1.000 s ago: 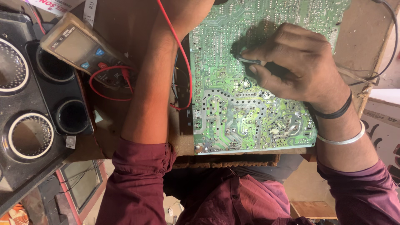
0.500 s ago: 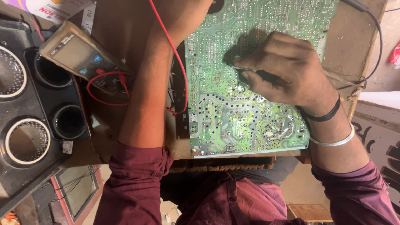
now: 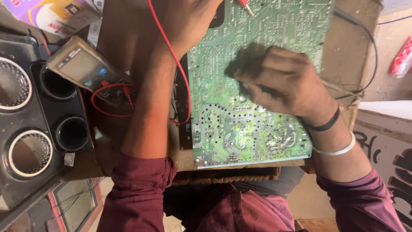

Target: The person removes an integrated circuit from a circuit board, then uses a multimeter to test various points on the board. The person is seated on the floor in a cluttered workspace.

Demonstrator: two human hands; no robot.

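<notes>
My right hand (image 3: 285, 88) is closed around a thin dark probe, its tip pressed down on the green circuit board (image 3: 253, 129), solder side up on the workbench. My left hand (image 3: 189, 19) is up at the board's top edge; it runs out of the picture, so I cannot tell how its fingers are set, though a red-handled probe tip (image 3: 245, 5) pokes out just beside it. The red wire (image 3: 171, 56) loops over my forearm to the meter (image 3: 83, 68), lying tilted at my left. I judge the checking mid-way: both probes on the board, its lower rows untouched. The board is flat and glossy, silver solder dots dense; the meter's case looks grimy, the wires thin and limp.
</notes>
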